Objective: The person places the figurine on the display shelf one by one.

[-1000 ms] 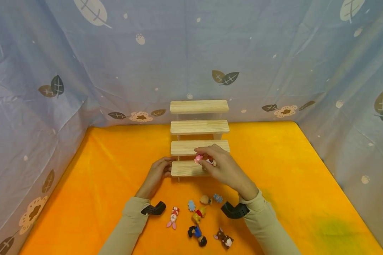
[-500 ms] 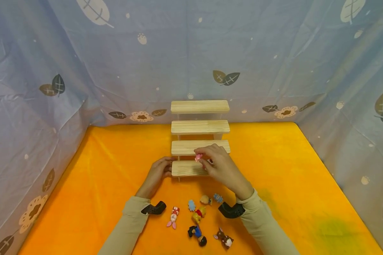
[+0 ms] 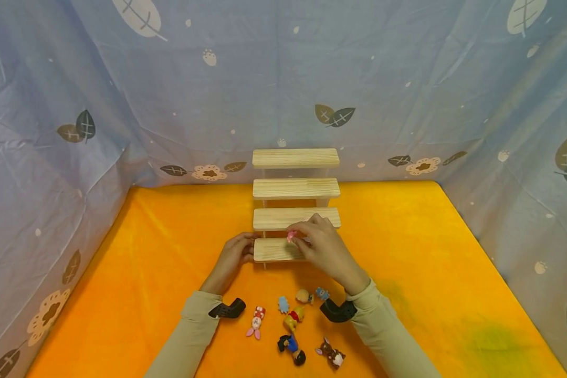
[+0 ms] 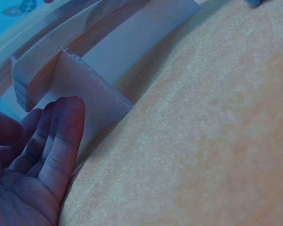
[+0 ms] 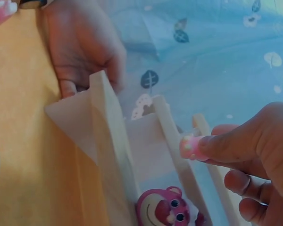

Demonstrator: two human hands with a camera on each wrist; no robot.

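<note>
pink toy (image 5: 191, 148), one, pinched between thumb and finger of the right hand (image 3: 327, 251), above the bottom step (image 3: 275, 251) of a wooden stand (image 3: 296, 188); pink bear (image 5: 161, 208), on that step; left hand (image 3: 230, 259), fingers loosely extended, at the stand's left end; toy rabbit (image 3: 256, 322), on orange cloth (image 3: 184, 226).

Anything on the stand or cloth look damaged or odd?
The stand has a white left side panel with a ragged-looking edge, unlike a clean cut; the orange cloth has a greenish patch at the head view's right, cause unclear.
</note>
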